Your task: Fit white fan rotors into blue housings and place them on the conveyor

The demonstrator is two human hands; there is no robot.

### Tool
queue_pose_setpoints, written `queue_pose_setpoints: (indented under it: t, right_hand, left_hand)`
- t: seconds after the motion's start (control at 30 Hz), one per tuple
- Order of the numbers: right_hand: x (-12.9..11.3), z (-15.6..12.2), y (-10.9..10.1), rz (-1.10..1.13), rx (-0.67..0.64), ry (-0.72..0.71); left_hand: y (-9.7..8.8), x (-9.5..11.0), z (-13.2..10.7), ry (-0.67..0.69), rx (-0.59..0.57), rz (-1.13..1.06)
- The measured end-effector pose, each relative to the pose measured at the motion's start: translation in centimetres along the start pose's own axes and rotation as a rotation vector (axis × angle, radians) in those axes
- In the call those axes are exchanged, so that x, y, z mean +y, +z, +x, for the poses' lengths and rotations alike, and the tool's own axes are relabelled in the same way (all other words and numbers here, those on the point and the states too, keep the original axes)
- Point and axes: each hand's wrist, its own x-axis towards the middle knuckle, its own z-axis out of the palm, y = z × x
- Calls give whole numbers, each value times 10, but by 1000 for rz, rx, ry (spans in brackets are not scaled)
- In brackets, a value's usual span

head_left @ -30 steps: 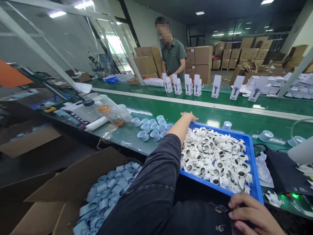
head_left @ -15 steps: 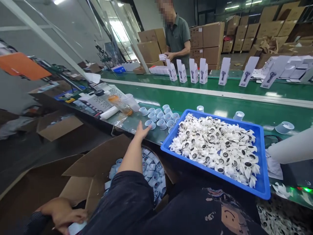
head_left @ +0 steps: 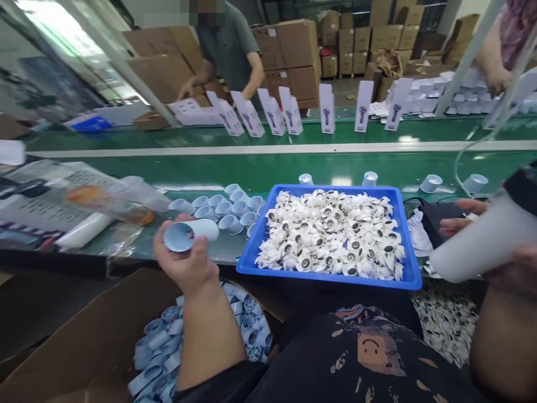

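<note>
My left hand [head_left: 191, 266] is closed around a light blue plastic cup [head_left: 178, 237], its open end turned toward me. A paler rounded piece [head_left: 206, 229] adjoins it; I cannot tell whether that is a second cup. Just beyond stand several similar cups [head_left: 230, 224] in a cluster. At the right edge, the fingers of my right hand [head_left: 459, 218] show past a thick white cylinder [head_left: 474, 246], which hides most of the hand and its grip. Between my hands, a blue tray [head_left: 327, 277] holds a heap of white fan impellers [head_left: 331, 235].
Below my left arm is a cardboard box [head_left: 100, 330] of blue cups. More impellers [head_left: 444, 319] lie lower right. Single cups [head_left: 431, 183] stand behind the tray. Upright white cartons [head_left: 327, 109] line the green conveyor [head_left: 302, 168]. A co-worker [head_left: 230, 50] stands opposite.
My left hand has drawn back from the cup cluster and now holds a cup. The view has swung right, bringing my right hand in. The hand at lower left is out of view.
</note>
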Motion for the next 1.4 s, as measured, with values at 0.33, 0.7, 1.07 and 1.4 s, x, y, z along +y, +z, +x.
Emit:
queue_pose_setpoints:
  t: [0.33, 0.7, 1.07, 1.4]
  right_hand:
    - [-60, 12, 95, 797, -233, 77]
    - [-64, 6, 98, 654, -127, -55]
    - [-63, 11, 84, 361, -256, -22]
    - [-68, 15, 87, 352, -279, -24]
  left_hand:
    - [84, 164, -95, 433, -968, -351]
    - [93, 186, -101, 390, -1023, -376]
    - [98, 185, -102, 471, -947, -398]
    - [96, 182, -100, 471, -959, -386]
